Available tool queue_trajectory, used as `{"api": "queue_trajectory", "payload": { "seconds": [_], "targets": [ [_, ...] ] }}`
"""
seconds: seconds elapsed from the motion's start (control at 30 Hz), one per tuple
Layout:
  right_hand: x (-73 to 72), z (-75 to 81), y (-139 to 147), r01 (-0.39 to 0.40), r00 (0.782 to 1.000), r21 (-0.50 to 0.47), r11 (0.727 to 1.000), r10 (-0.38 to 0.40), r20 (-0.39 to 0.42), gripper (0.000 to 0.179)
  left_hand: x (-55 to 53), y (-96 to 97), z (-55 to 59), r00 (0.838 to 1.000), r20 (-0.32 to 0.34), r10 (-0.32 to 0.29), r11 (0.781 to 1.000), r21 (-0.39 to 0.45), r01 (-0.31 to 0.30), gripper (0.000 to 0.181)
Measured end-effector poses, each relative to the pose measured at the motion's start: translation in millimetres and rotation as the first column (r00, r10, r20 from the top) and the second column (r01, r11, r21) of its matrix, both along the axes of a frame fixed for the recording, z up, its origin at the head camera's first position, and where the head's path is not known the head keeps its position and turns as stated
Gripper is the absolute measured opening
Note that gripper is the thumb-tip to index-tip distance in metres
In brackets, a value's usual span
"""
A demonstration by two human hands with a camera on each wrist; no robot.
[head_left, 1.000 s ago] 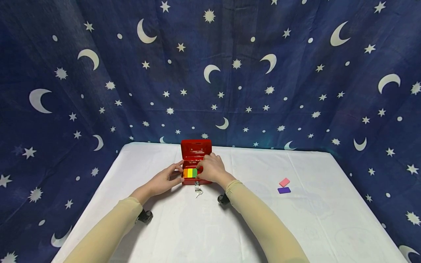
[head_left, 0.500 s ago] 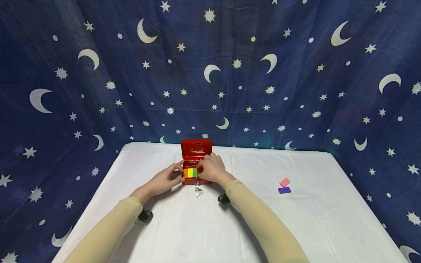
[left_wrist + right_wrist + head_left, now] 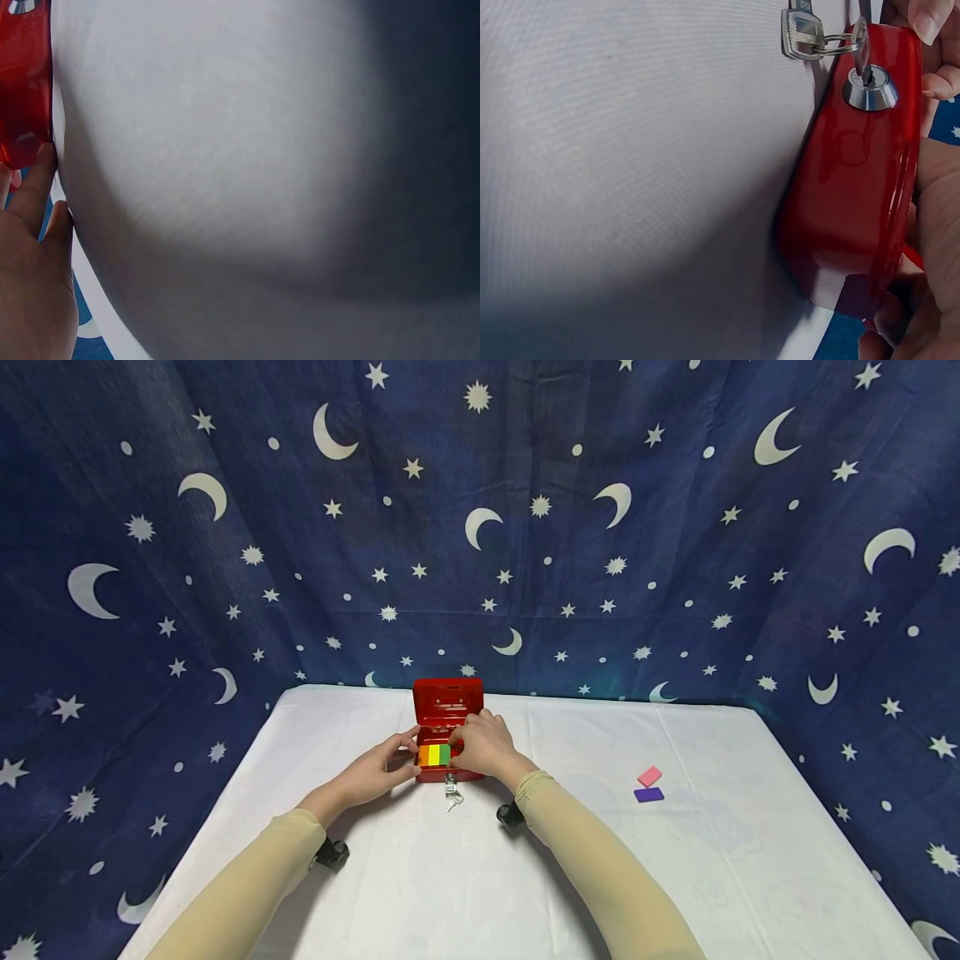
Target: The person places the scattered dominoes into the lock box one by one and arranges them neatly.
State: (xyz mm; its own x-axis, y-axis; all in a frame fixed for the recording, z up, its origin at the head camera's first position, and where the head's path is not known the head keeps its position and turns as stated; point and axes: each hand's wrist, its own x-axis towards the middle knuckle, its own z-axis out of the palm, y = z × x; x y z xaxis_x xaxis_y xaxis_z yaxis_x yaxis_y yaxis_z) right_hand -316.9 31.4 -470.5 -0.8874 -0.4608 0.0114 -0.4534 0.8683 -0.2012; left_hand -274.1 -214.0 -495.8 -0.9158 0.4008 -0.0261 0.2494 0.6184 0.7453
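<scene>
A small red cash box [image 3: 448, 698] stands at the table's far middle, lid raised. Side by side inside lie an orange block [image 3: 423, 755], a yellow block [image 3: 434, 755] and a green block [image 3: 445, 755]. My left hand [image 3: 369, 773] holds the box's left end, thumb at the front corner and fingers farther back. My right hand [image 3: 486, 745] reaches over the right half; thumb and index finger pinch the green block, and the hand hides that half of the interior. In the right wrist view a key sits in the front lock [image 3: 870, 88], with another key [image 3: 802, 36] hanging.
To the right on the white tablecloth [image 3: 570, 868] lie a pink block [image 3: 649, 776] and a purple block [image 3: 648, 795]. A dark blue curtain [image 3: 480, 585] with moons and stars hangs behind and beside the table.
</scene>
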Motion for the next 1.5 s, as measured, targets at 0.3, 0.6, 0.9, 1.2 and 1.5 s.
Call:
{"api": "queue_trajectory", "payload": {
  "seconds": [0.3,0.6,0.9,1.2,1.5],
  "targets": [
    [-1.6,0.6,4,-0.01,1.0,-0.016,1.0,0.01,0.003,0.039,0.7,1.8,2.2,0.999,0.03,0.012,1.0,0.002,-0.012,0.036],
    [-0.3,4.6,7,-0.022,1.0,-0.067,0.997,0.022,-0.001,0.039,0.6,1.6,2.5,0.999,0.036,0.013,1.0,0.005,-0.013,0.036],
    [3.6,7.7,11,-0.034,0.999,-0.101,0.994,0.033,-0.012,0.039,0.6,0.8,1.6,1.0,0.025,0.017,1.0,-0.013,-0.017,0.038],
    [10.1,14.7,20,-0.04,0.999,-0.146,0.988,0.035,-0.037,0.04,0.8,1.9,1.1,1.0,0.011,0.013,1.0,-0.021,-0.013,0.032],
    [18.6,26.6,33,-0.044,0.998,-0.183,0.982,0.034,-0.055,0.039,0.3,1.9,1.2,1.0,0.017,0.013,1.0,-0.004,-0.013,0.034]
  ]
}}
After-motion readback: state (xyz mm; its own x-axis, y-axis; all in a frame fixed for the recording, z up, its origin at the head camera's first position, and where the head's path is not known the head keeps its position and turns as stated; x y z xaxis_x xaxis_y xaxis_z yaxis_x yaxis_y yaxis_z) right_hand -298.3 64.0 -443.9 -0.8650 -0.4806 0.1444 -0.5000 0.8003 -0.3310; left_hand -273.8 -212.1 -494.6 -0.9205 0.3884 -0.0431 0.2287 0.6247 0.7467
